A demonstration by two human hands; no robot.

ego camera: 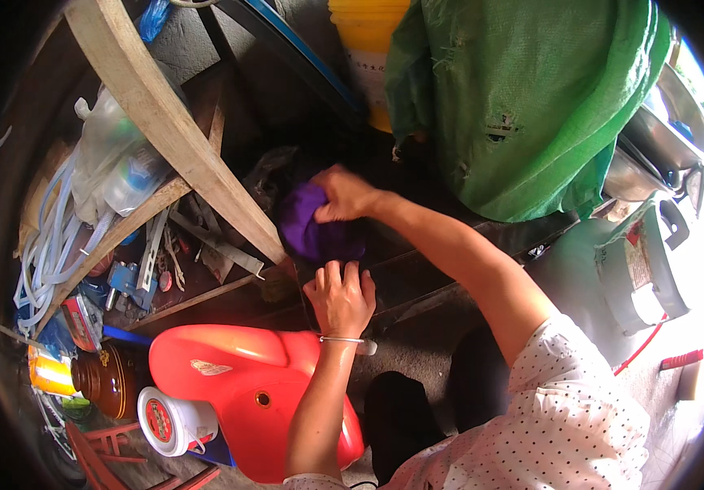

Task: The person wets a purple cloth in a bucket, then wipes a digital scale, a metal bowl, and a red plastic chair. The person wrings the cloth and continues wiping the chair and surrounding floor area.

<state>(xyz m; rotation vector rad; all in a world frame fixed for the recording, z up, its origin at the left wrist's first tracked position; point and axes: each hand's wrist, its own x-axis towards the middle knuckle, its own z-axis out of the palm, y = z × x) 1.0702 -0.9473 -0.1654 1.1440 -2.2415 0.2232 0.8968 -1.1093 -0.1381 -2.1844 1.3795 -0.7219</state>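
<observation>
A bunched purple cloth (306, 223) is under my right hand (344, 195), its thumb and fingers closed on it. The hand is slightly blurred. Below the cloth lies a dark, flat surface (410, 269), deep in shadow. My left hand (342, 298) rests palm down at the near edge of this surface, fingers a little spread and nothing held in them. A bangle circles that wrist. Just beyond the cloth is a crumpled, see-through plastic bag (269, 171), partly lost in the dark.
A wooden beam (162, 116) slants down beside the cloth. Left of it lie clear hoses (61, 245) and metal hardware (137, 285). A red plastic ride-on toy (248, 373) and a white lidded bucket (171, 422) stand below. Green woven covering (529, 116) hangs at right, near a grey container (596, 282).
</observation>
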